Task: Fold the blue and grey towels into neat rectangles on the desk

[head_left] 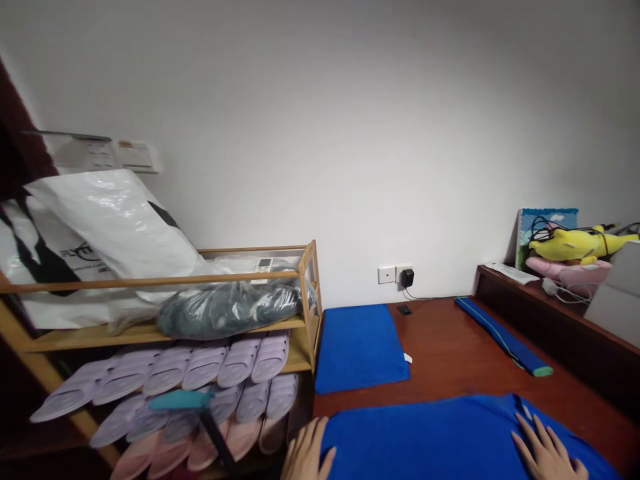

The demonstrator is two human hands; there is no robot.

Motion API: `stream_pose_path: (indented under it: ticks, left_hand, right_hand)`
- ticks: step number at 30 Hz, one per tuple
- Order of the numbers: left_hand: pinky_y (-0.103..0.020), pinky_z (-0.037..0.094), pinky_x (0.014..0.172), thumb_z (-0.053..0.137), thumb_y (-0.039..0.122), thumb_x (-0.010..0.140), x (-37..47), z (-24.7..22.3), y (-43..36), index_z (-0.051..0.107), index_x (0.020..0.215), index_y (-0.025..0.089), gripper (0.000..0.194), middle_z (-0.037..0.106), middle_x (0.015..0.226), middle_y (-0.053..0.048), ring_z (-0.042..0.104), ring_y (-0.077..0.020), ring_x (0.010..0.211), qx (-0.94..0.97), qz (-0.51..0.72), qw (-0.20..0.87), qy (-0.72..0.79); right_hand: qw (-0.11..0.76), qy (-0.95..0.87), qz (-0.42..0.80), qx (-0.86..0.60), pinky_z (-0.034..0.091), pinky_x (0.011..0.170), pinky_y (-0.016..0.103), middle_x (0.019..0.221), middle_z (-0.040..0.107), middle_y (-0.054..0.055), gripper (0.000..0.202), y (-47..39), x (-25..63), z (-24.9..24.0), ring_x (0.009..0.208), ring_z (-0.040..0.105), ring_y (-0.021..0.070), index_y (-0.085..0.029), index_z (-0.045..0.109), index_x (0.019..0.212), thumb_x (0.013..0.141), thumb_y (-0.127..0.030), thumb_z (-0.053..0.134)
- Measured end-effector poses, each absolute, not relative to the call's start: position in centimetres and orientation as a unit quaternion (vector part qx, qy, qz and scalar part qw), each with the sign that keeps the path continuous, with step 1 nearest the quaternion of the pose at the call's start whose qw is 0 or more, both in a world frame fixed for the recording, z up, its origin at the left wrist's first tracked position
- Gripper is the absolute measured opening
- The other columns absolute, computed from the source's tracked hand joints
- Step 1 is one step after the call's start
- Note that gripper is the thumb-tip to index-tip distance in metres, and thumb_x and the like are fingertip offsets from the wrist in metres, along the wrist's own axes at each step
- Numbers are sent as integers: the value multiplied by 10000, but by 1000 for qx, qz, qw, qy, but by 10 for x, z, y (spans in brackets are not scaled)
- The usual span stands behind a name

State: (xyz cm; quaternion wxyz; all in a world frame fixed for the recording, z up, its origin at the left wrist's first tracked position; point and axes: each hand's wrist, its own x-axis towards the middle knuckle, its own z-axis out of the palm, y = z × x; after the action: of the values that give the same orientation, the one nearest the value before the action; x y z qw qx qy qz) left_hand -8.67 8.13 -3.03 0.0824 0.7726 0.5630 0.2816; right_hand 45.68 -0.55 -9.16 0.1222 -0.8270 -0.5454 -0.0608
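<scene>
A large blue cloth (pixel 420 440) lies spread over the reddish-brown wooden surface (pixel 440 347) in front of me. At its left edge rests my left hand (pixel 307 450), fingers stretched out and the thumb on the fabric. My right hand (pixel 549 448) lies on the cloth's right part with its fingers spread; a small pale tag shows just above them. Behind the big cloth sits a flat, folded blue cloth (pixel 363 350) with a white label at its right side. Farther right is a narrow folded blue piece (pixel 505 337) with green trim. Neither hand grips anything.
Left stands a wooden shoe rack (pixel 307 313) with several lilac slippers (pixel 237 363), pink ones below, and plastic bags (pixel 115 227) on top. A teal-headed tool (pixel 183 400) leans before it. A black plug (pixel 407 277) sits in the wall socket. A yellow plush toy (pixel 575 245) lies on the right ledge.
</scene>
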Motion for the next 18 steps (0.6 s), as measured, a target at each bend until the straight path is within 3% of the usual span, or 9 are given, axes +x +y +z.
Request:
stream_pose_path:
  ticks: [2,6,11,15,18]
  left_hand:
    - [-416,429,942,423,431,858,-75,-37,74,505,1282,260,465,565,1278,-71,484,-275,1190,786,233,55,571]
    - [-420,406,952,351,377,911,-64,-44,71,504,1283,269,417,597,1219,-72,518,-250,1143,781,222,49,582]
    - [-440,387,944,411,357,882,-62,-35,85,638,1017,281,275,642,1037,-52,524,-263,1118,750,267,111,595]
    - [-415,408,903,540,292,753,-62,-18,105,622,805,239,111,636,891,-33,571,-254,982,693,327,227,600]
    - [-358,439,856,598,304,671,-68,-5,121,600,749,210,123,635,834,-37,597,-237,887,667,356,273,594]
  right_hand:
    - [131,-513,-58,-847,316,935,602,1418,412,29,628,1,460,-93,1242,397,351,-336,517,1247,740,-620,281]
    - [142,-494,-65,-856,369,916,525,1414,421,33,667,16,465,-97,1220,419,305,-244,474,1302,818,-570,152]
    - [127,-511,-80,-846,340,934,544,1422,411,44,673,33,460,-97,1254,384,292,-199,456,1318,844,-515,96]
    - [145,-519,-134,-831,316,941,566,1411,415,92,671,50,458,-98,1260,371,290,-142,435,1328,852,-469,93]
    - [168,-524,-173,-817,293,950,591,1399,424,118,659,63,459,-102,1260,367,304,-125,413,1338,850,-454,118]
